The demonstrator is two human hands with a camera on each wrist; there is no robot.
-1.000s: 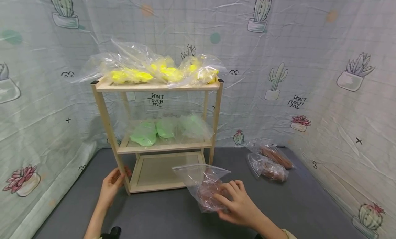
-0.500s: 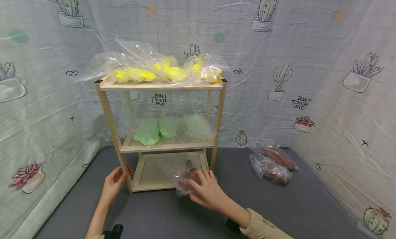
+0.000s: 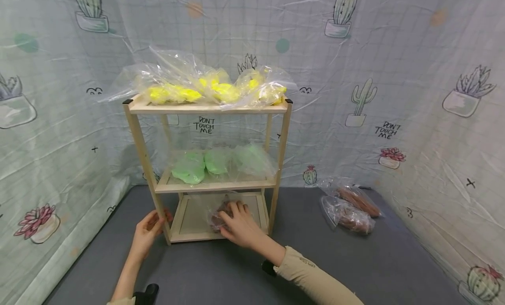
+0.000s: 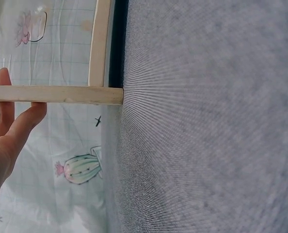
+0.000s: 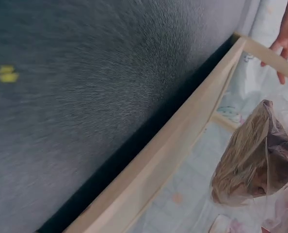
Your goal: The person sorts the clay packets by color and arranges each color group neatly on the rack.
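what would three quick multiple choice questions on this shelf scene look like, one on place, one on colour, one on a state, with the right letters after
1. Where is the right hand putting the brown-filled bag?
A. top shelf
B. middle shelf
C. bottom shelf

2. What colour are the contents of the bags on the top shelf?
A. yellow
B. blue
C. red

3. What is the left hand doing?
A. holding a bag in the air
B. holding the rack's front left post
C. lying flat on the grey mat, away from the rack

Answers:
1 C, the head view shows the right hand and bag inside the lowest level of the wooden rack.
2 A, the clear bags up top hold bright yellow pieces; the green bags sit on the middle shelf.
3 B, the fingers rest against the post near its base in the head and left wrist views.
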